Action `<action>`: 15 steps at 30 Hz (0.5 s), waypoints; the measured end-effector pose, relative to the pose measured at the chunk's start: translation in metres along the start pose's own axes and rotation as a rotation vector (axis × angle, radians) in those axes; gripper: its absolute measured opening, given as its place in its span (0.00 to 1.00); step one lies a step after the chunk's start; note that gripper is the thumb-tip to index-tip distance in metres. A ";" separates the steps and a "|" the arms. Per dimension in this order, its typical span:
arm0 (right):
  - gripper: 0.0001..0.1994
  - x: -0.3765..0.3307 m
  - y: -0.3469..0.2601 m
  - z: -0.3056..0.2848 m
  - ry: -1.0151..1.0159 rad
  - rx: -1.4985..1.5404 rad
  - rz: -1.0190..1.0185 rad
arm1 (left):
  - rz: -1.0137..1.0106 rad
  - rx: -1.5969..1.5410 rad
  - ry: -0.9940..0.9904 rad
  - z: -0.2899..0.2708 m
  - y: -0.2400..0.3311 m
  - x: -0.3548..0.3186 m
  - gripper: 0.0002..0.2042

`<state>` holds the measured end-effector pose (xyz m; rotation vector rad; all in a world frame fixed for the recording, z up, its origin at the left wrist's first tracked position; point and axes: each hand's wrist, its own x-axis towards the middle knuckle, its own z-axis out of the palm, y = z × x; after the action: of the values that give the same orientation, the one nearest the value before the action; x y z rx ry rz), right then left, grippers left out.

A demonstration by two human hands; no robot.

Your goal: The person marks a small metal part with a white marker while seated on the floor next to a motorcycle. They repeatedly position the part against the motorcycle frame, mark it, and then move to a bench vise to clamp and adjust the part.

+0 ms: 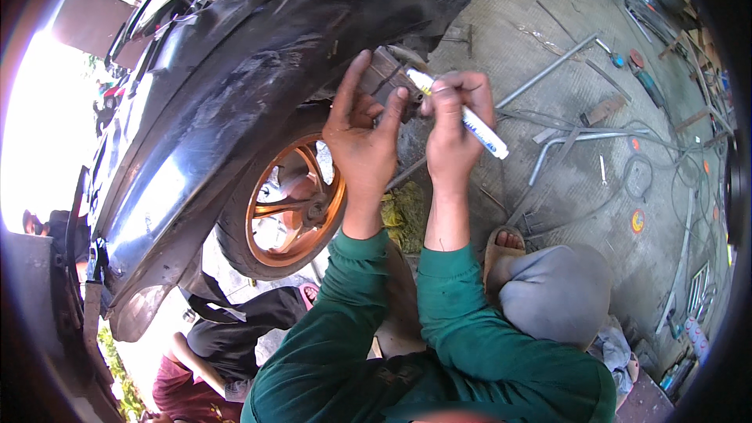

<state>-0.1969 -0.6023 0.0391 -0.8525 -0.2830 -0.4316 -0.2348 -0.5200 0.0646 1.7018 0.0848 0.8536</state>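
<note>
My right hand [457,129] grips a white paint marker [483,131], its tip end pointing up and left at a small dark metal plate [381,72]. Fingers and thumb of my left hand [362,129] hold that plate from its left and lower side, the index finger stretched up along its edge. Thin dark lines run across the plate's face. Whether the marker tip touches the metal, I cannot tell. Just behind my hands is the underside of a motorcycle with dark body panels [235,86]. Its wheel with a copper-orange rim [294,211] stands left of my left wrist.
Metal tubes [548,70], cables, an angle grinder [646,82] and a wrench [603,170] lie on the concrete floor [540,0] to the right. Yellowish cloth-like material [403,215] lies below my wrists. Another person in dark trousers [243,329] sits at the lower left.
</note>
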 end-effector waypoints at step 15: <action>0.13 0.007 0.012 -0.036 -0.171 -0.113 0.347 | -0.175 -0.134 -0.108 -0.006 -0.020 0.009 0.30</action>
<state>-0.1821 -0.6244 0.0116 -1.0290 -0.2633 -0.0509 -0.2247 -0.5044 0.0520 1.5859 0.1000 0.6231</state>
